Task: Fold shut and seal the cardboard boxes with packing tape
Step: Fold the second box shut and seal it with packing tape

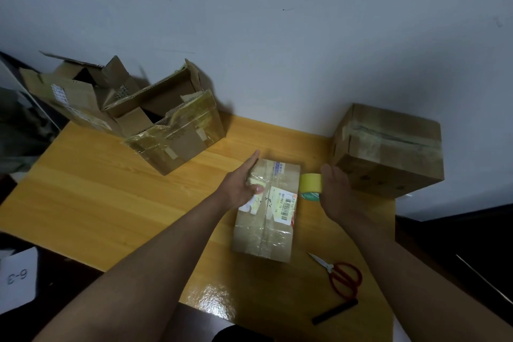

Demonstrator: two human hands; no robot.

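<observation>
Gripping the yellow packing tape roll [311,183] at the right edge of the small closed box [266,211], the right hand [337,197] curls round it, while the left hand [244,183] lies flat with straight fingers on the box top, thumb over the seam. I judge the box light and fairly stiff (its old film looks slick), so pressing from above should steady it mid-table [111,189]. Red-handled scissors [340,275] lie nearby.

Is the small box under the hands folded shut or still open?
Shut: the small box has flat top flaps, left hand pressing them, right hand holding the tape roll.
</observation>
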